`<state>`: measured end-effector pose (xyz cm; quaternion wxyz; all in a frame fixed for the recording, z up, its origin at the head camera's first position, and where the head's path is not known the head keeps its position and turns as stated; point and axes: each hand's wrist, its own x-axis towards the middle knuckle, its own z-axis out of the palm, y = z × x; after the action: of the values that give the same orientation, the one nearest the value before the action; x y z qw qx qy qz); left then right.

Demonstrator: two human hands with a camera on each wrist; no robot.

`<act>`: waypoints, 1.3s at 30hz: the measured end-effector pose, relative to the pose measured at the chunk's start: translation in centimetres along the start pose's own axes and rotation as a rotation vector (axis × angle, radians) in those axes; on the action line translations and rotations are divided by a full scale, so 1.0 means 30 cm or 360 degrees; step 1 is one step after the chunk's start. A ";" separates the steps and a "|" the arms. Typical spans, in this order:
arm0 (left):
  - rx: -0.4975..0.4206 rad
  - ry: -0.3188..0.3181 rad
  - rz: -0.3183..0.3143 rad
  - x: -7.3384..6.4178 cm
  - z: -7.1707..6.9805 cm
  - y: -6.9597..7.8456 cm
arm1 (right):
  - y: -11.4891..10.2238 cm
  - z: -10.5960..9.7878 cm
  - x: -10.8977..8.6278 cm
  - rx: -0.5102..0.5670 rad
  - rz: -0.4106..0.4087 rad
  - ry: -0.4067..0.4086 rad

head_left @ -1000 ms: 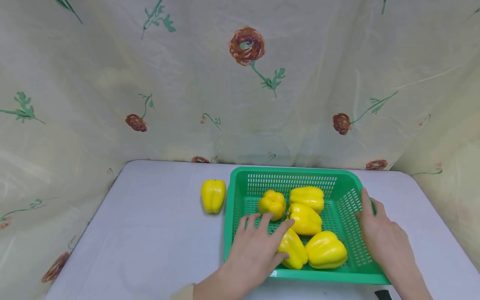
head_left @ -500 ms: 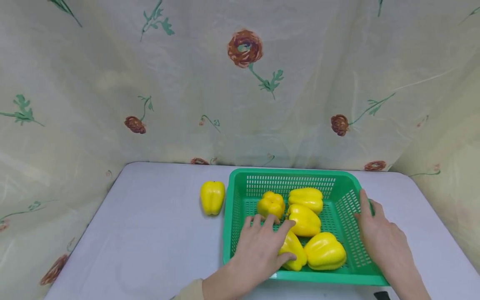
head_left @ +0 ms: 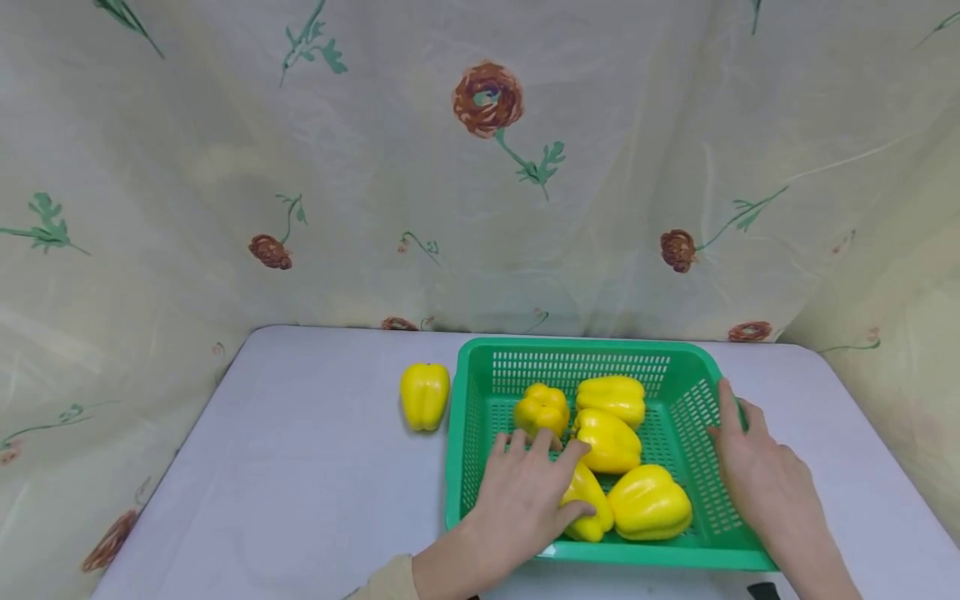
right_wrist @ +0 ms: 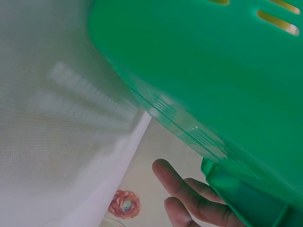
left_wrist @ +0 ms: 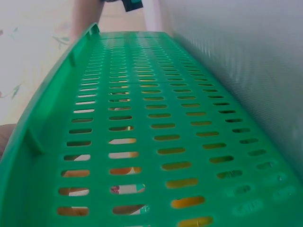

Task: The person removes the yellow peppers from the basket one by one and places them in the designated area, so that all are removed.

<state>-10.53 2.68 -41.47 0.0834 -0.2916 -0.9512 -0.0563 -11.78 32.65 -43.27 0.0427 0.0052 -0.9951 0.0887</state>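
In the head view my left hand (head_left: 525, 496) reaches over the front rim of the green plastic basket (head_left: 570, 552). Its bent fingers and thumb lie around the front-left yellow bell pepper (head_left: 597, 508), covering that pepper's left part. Several more yellow bell peppers lie in the basket, among them a front-right pepper (head_left: 649, 503) and a middle pepper (head_left: 609, 440). My right hand (head_left: 767, 475) grips the basket's right rim, thumb inside and fingers outside. The right wrist view shows those fingers (right_wrist: 189, 196) beyond the green wall. Outside, left of the basket, stands one yellow bell pepper (head_left: 424, 397).
The white table (head_left: 300, 467) extends left of the basket. A flower-patterned curtain (head_left: 360, 150) hangs behind and along both sides. In the left wrist view the slotted basket wall (left_wrist: 151, 118) fills most of the picture.
My left hand has shifted slightly right, its fingers bending more and its thumb moving farther across the front-left pepper. The right hand stays on the rim; the basket and other peppers have kept their places.
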 end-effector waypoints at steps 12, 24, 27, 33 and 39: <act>-0.0047 -0.0030 -0.0020 0.006 0.004 0.000 | -0.004 0.001 -0.002 0.0006 -0.0001 0.0006; 0.0112 0.0039 -0.0016 -0.004 -0.012 -0.008 | -0.005 0.011 -0.001 -0.0005 -0.0012 0.0037; 0.0164 -0.0002 -0.0025 -0.004 -0.023 -0.012 | -0.005 0.010 0.000 -0.0016 -0.0012 0.0037; 0.0215 -0.0131 -0.0059 -0.008 -0.042 -0.023 | -0.003 0.011 -0.003 -0.0022 -0.0037 0.0078; 0.0164 -0.0150 0.0032 -0.030 -0.048 -0.038 | -0.003 0.011 -0.007 -0.0022 -0.0059 0.0109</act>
<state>-10.26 1.02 -40.29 0.0541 -0.2987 -0.9528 0.0074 -11.61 32.52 -43.60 0.0783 0.0203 -0.9934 0.0810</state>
